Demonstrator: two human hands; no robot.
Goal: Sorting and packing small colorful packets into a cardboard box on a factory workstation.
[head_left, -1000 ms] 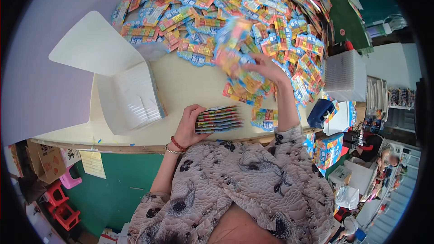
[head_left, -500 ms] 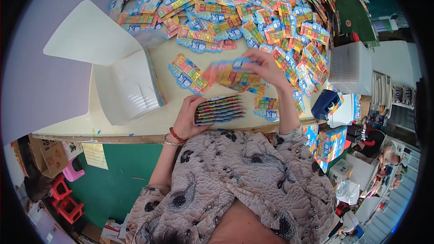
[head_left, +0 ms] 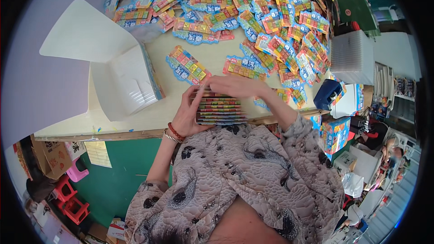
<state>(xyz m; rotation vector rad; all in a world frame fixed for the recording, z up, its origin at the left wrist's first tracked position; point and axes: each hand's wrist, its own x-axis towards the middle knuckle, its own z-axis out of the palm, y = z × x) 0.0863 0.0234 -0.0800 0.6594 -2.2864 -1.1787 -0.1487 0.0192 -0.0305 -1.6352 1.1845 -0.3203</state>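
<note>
Stack of packs [head_left: 220,109] at frame centre, left hand [head_left: 184,112] grip clamped round its left end; right hand [head_left: 235,86] across its upper edge, that grip too hidden to call. Looks light, stiffish, probably slick: best squeezed by the ends.

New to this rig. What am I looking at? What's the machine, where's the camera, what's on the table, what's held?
No machine: these are a person's two bare hands. One fisheye camera worn on the head looks down, so straight edges bend near the rim; picture left is the person's left. On the pale table lie a big pile of colourful flat packs, an open white box and a dark blue device. The left hand holds a stack of packs. The right hand is at the stack's far edge; blur hides its grip.
</note>
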